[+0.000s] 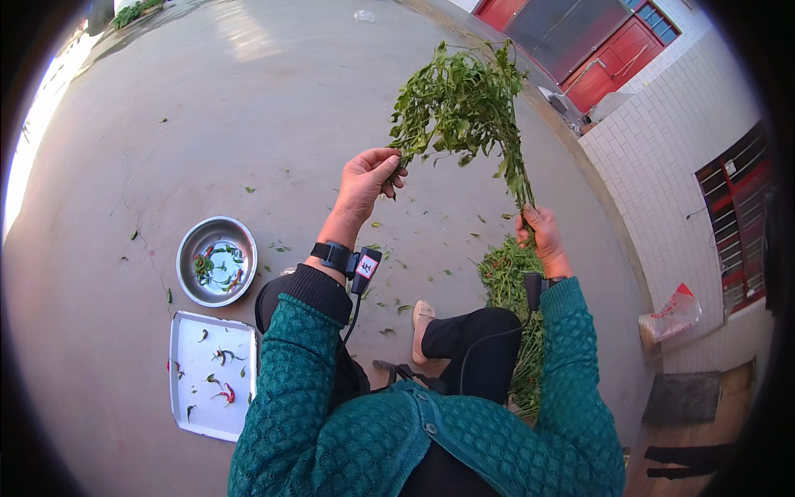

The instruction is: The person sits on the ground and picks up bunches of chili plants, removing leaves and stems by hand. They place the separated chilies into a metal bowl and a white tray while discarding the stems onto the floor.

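A leafy, wilted pepper plant (459, 102) arches above the floor between my two hands. My right hand (541, 233) is closed around its stems at the lower right end. At the other end, my left hand (372, 174) pinches the leafy tips between thumb and fingers; whether a pepper is in that pinch is hidden. To the left of my knee stands a round metal basin (186, 279) with red and green chili peppers (204, 266) inside. Nearer me, a white rectangular tray (205, 422) carries several scattered peppers (227, 394).
A heap of pulled pepper plants (528, 348) lies along my right side. Loose leaves dot the concrete floor (298, 124) ahead. A brick wall (658, 136) with red doors (612, 62) runs along the right, with a plastic bag (674, 314) near its base.
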Action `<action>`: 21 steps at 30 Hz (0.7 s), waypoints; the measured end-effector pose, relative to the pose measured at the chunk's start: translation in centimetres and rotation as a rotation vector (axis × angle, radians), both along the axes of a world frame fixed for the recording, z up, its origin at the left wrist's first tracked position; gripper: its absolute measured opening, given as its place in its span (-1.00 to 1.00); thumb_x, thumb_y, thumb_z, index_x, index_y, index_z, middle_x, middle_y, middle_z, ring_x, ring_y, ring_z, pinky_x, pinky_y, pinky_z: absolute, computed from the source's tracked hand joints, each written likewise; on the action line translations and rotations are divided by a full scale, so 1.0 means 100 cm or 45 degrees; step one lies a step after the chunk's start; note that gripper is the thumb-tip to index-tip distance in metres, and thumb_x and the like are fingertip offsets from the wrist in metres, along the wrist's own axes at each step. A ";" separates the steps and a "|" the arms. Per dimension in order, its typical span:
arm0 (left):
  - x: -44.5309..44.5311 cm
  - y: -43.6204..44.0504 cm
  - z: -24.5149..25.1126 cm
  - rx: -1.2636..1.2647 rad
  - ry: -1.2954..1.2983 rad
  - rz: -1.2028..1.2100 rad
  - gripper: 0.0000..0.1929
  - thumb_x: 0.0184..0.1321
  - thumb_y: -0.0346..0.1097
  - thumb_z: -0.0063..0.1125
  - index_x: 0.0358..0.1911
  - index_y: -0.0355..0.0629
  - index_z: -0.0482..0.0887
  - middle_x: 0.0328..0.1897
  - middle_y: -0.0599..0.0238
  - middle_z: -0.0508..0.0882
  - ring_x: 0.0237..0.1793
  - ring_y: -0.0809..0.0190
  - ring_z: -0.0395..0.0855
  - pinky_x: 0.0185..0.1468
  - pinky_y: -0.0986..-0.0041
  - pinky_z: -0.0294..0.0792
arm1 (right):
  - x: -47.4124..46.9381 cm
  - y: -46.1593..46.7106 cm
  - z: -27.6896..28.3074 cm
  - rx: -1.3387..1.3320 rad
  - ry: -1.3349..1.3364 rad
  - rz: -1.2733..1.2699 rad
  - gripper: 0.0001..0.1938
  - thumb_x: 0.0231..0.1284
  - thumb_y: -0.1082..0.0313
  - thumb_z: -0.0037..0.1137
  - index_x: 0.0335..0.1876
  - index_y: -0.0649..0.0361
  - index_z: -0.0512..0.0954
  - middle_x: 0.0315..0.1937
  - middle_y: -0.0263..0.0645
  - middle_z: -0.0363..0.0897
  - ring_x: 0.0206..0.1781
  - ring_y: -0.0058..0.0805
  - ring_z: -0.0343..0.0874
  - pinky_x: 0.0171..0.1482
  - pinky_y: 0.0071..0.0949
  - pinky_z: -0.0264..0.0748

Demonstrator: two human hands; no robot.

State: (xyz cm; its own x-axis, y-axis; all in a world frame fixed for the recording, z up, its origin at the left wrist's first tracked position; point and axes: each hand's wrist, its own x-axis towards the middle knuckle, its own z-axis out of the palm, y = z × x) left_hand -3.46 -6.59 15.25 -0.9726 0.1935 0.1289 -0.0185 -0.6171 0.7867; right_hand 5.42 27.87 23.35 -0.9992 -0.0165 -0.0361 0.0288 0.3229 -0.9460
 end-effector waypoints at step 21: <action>0.000 0.023 -0.036 -0.430 -0.260 -0.052 -0.71 0.29 -0.32 0.18 0.00 -0.33 0.58 -0.32 0.12 0.73 -0.44 0.29 0.70 -0.47 0.63 0.50 | 0.320 0.170 0.030 0.076 0.118 -1.151 -0.47 0.20 -0.25 0.14 -0.44 0.18 0.52 -0.59 -0.38 0.42 -0.60 -0.64 0.39 -0.62 -0.58 0.33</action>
